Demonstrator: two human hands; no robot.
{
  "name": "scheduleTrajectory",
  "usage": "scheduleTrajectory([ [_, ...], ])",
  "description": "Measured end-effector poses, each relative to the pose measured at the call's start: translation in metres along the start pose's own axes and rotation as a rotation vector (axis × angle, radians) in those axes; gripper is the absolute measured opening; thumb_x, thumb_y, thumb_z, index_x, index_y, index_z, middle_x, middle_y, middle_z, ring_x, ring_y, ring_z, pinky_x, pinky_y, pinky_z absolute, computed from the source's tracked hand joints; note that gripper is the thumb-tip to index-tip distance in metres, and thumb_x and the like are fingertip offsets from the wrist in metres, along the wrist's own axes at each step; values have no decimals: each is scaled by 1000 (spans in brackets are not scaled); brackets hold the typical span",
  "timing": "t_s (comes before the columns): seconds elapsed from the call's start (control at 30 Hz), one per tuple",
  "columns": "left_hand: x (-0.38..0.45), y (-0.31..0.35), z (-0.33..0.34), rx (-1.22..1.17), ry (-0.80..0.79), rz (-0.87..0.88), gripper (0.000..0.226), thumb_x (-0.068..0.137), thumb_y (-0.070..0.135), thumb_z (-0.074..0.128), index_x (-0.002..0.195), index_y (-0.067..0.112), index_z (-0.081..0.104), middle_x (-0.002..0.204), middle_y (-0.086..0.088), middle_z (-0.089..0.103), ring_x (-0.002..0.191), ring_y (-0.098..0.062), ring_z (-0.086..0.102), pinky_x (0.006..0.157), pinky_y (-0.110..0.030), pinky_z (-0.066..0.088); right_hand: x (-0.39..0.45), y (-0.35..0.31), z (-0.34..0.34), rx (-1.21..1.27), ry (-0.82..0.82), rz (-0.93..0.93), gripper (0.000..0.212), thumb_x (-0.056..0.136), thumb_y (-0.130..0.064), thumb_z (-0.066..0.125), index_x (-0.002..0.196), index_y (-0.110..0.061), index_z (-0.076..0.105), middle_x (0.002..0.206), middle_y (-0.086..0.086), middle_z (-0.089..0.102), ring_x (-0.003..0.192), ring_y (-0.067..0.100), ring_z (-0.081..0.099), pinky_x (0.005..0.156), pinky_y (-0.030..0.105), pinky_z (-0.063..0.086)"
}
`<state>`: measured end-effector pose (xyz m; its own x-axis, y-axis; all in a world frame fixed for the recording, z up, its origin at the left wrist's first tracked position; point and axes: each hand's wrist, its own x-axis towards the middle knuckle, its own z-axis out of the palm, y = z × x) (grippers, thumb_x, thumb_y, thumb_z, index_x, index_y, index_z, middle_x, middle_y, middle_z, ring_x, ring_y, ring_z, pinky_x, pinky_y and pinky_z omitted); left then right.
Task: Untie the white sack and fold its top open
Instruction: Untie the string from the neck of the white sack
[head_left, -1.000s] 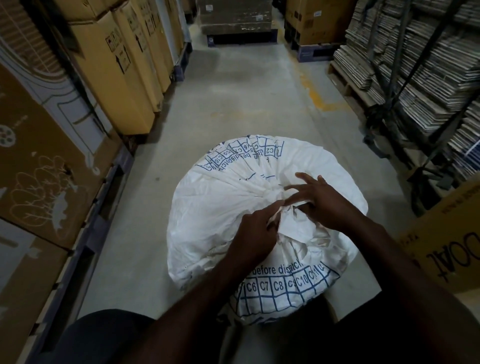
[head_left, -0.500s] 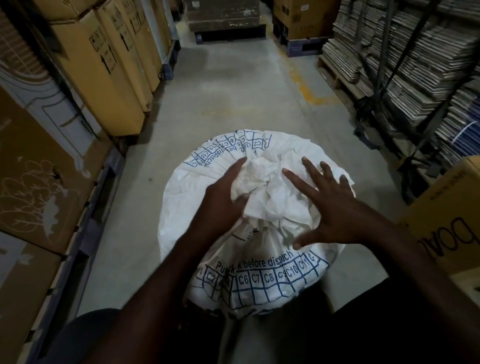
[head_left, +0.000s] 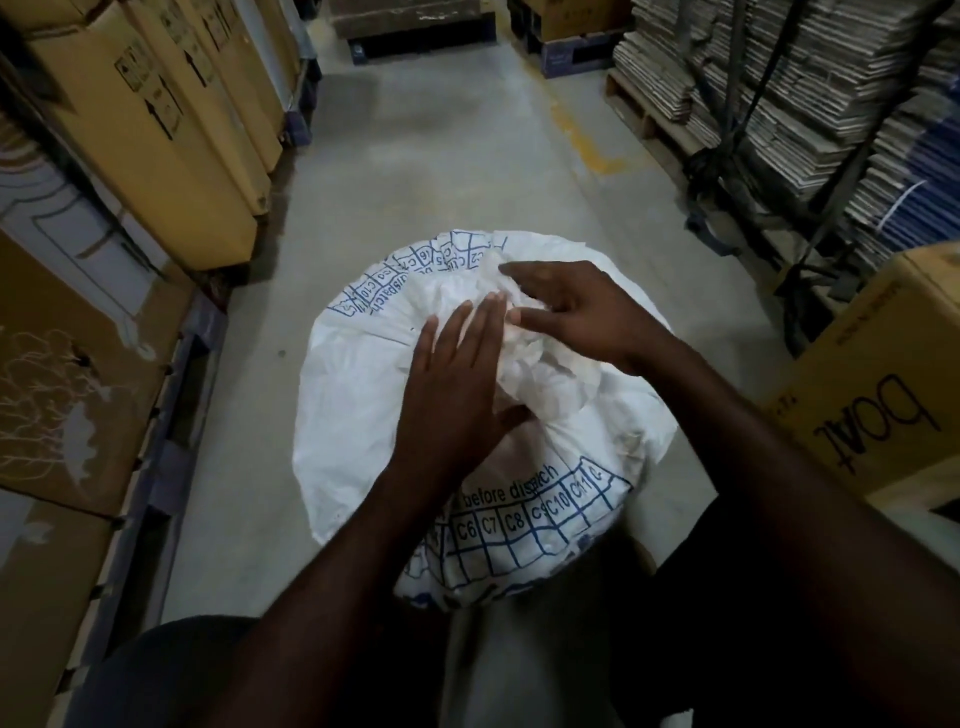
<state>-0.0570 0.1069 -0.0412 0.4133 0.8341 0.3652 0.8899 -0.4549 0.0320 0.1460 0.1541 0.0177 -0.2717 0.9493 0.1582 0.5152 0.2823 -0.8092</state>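
A white woven sack (head_left: 358, 415) with a blue printed grid stands on the concrete floor right in front of me. Its top is a crumpled bunch of fabric (head_left: 550, 379) at the middle, loosened and spreading. My left hand (head_left: 457, 384) lies flat and open on the sack just left of the bunch, fingers together and pointing away from me. My right hand (head_left: 576, 312) reaches over the far side of the bunch, with index finger and thumb pinching crumpled fabric. No tie or cord is visible.
Tall cardboard boxes (head_left: 171, 135) on pallets line the left side. Strapped stacks of flattened cardboard (head_left: 810, 104) fill the right, and a brown box marked "boat" (head_left: 883, 405) stands close at right. A concrete aisle (head_left: 441, 156) runs ahead to more pallets.
My left hand has let go of the bunched top and now lies flat on the sack. My right hand went from spread fingers to pinching fabric at the far side.
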Motion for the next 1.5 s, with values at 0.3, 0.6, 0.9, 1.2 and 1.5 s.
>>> scheduleTrajectory([
  [0.3,9,-29,29,-332,141,-315,48,96,37,77,134,10,67,131,-13,71,129,-35,63,103,-43,58,-33,26,-53,308,-14,-29,54,94,-19,82,145,-29,66,159,-11,55,149,7,49,123,44,42],
  [0.6,18,-41,33,-438,111,-488,52,106,62,58,80,17,55,87,-9,65,95,-38,67,75,-34,43,-10,14,-3,21,140,-141,52,91,-41,83,141,-33,69,155,-5,59,144,-1,51,110,37,55],
  [0.9,12,-51,-19,-921,67,-484,120,92,73,69,172,39,-12,165,-4,52,135,-15,66,110,-50,57,32,6,50,-40,253,-114,29,98,-37,74,124,-26,81,132,-10,76,123,6,69,103,36,56],
  [1.2,34,-57,-27,-246,86,-71,44,111,19,51,153,26,59,168,-7,49,164,-33,30,133,-63,12,34,4,68,-4,56,-120,27,98,-26,77,122,-16,81,107,6,82,88,10,69,83,35,54],
  [1.5,33,-63,9,-269,-18,-228,85,91,-16,47,158,37,52,154,5,64,157,-32,45,129,-51,30,27,53,4,485,215,194,30,93,14,67,122,8,73,117,26,76,103,38,77,99,47,60],
])
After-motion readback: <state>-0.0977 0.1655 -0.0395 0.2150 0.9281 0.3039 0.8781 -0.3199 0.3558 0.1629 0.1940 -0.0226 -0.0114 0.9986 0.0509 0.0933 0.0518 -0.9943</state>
